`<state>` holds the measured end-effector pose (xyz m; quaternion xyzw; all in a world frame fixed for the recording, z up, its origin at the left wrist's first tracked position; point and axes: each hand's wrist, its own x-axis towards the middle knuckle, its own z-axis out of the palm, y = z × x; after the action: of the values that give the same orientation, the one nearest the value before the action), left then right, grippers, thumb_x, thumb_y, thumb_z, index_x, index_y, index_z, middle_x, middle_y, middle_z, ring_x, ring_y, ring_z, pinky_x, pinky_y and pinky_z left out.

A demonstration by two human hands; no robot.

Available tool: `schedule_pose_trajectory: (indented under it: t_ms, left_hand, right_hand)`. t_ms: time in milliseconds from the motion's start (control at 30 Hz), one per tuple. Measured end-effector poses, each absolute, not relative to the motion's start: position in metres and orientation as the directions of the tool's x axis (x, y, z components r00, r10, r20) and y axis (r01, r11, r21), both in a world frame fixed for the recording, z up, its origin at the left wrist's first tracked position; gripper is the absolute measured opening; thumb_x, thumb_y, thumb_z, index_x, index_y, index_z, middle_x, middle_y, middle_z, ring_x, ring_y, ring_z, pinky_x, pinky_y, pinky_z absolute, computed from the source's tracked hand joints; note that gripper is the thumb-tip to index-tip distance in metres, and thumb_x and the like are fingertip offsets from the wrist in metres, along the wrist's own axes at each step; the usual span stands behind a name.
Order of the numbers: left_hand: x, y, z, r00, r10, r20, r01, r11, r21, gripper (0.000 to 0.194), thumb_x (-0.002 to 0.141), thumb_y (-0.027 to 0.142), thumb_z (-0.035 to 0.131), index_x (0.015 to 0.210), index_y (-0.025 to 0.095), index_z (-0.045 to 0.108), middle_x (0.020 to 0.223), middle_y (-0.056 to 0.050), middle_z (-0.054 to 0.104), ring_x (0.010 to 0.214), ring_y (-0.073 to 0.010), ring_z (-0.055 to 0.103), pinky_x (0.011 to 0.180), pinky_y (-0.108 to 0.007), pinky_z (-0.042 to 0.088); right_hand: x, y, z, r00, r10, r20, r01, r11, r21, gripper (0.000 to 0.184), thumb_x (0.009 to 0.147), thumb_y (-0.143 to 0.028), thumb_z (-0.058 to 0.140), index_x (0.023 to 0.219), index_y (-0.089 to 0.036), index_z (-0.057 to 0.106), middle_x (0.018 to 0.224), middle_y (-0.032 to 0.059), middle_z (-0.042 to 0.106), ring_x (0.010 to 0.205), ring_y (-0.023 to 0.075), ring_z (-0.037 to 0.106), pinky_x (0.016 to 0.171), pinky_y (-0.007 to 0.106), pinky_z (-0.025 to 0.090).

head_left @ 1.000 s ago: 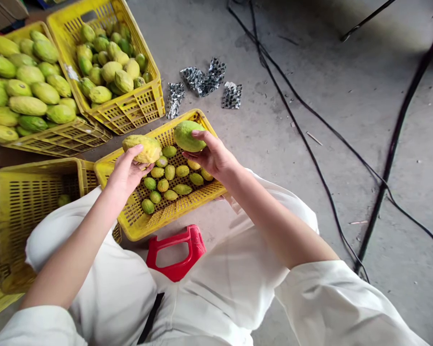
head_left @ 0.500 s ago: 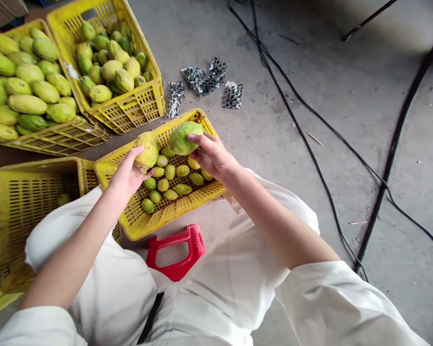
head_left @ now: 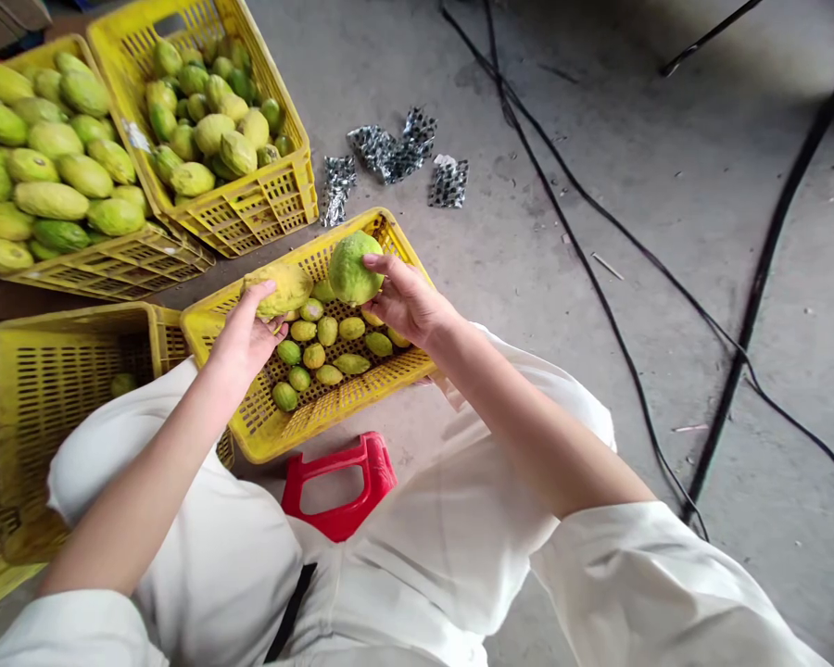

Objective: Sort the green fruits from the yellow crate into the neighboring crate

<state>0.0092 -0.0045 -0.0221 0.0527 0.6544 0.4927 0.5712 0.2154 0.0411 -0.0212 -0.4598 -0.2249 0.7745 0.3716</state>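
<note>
My left hand [head_left: 250, 329] is closed round a yellow citron [head_left: 288, 287], a large lemon-like fruit with bumpy skin, over the left side of a yellow plastic crate [head_left: 264, 435]. In my right hand [head_left: 407, 301] is a green citron [head_left: 354, 269], gripped between thumb and fingers above the crate's far right part. The two fruits are a short way apart. Below them, several smaller green-yellow fruits [head_left: 352, 364] lie loose on the crate's perforated floor. My hands and the held fruits hide some of the crate's contents.
Two yellow crates heaped with fruit, a left one [head_left: 56, 199] and a right one [head_left: 250, 204], stand at the far left. Another yellow crate [head_left: 69, 371] sits by my left knee. A red plastic stool [head_left: 340, 505] shows between my legs. Crumpled foil packets [head_left: 393, 153] and black cables [head_left: 562, 213] lie on the floor.
Both citrons have turned in my hands. The yellow one now lies more sideways, and the green one shows a rounder end. The crates have stayed put.
</note>
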Motion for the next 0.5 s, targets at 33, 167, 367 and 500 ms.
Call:
schedule_pose_trajectory:
  t_ms: [33, 167, 367, 500]
  left_hand:
    - [0.0095, -0.0045, -0.0213, -0.333, 0.634, -0.698, -0.499, 0.51, 0.701, 0.037, 0.07, 0.037, 0.087, 0.096, 0.027, 0.063, 0.095, -0.002, 0.074, 0.083, -0.0195, 0.067, 0.07, -0.029, 0.053]
    - [0.0092, -0.0045, -0.0201, -0.298, 0.652, -0.698, -0.513, 0.507, 0.693, 0.043, 0.067, 0.039, 0.091, 0.096, 0.027, 0.061, 0.094, -0.003, 0.073, 0.088, -0.0214, 0.069, 0.076, -0.032, 0.058]
    - [0.0075, -0.0059, -0.0259, -0.315, 0.629, -0.711, -0.499, 0.528, 0.687, 0.046, 0.065, 0.043, 0.093, 0.095, 0.026, 0.063, 0.084, -0.002, 0.068, 0.083, -0.02, 0.067, 0.064, -0.028, 0.048]
    - [0.0101, -0.0061, -0.0253, -0.333, 0.619, -0.711, -0.489, 0.531, 0.692, 0.045, 0.064, 0.043, 0.095, 0.092, 0.025, 0.065, 0.086, -0.003, 0.069, 0.079, -0.0191, 0.062, 0.059, -0.029, 0.043]
  right_hand:
    - [0.2154, 0.0416, -0.0219, -0.305, 0.776, -0.551, -0.371, -0.63, -0.682, 0.045, 0.065, -0.047, 0.094, 0.093, -0.026, 0.065, 0.089, 0.001, 0.072, 0.089, 0.0204, 0.065, 0.07, 0.029, 0.055]
    - [0.2157, 0.0436, -0.0235, -0.277, 0.761, -0.587, -0.366, -0.649, -0.668, 0.036, 0.073, -0.051, 0.085, 0.094, -0.029, 0.066, 0.089, -0.0005, 0.07, 0.083, 0.0187, 0.062, 0.059, 0.026, 0.048]
    - [0.2157, 0.0429, -0.0228, -0.247, 0.748, -0.616, -0.355, -0.661, -0.661, 0.036, 0.076, -0.048, 0.086, 0.098, -0.026, 0.067, 0.096, 0.0, 0.071, 0.09, 0.0185, 0.067, 0.066, 0.027, 0.054]
    - [0.2156, 0.042, -0.0238, -0.212, 0.743, -0.635, -0.295, -0.668, -0.683, 0.047, 0.071, -0.05, 0.095, 0.099, -0.023, 0.068, 0.093, 0.0015, 0.072, 0.083, 0.0161, 0.064, 0.06, 0.025, 0.049]
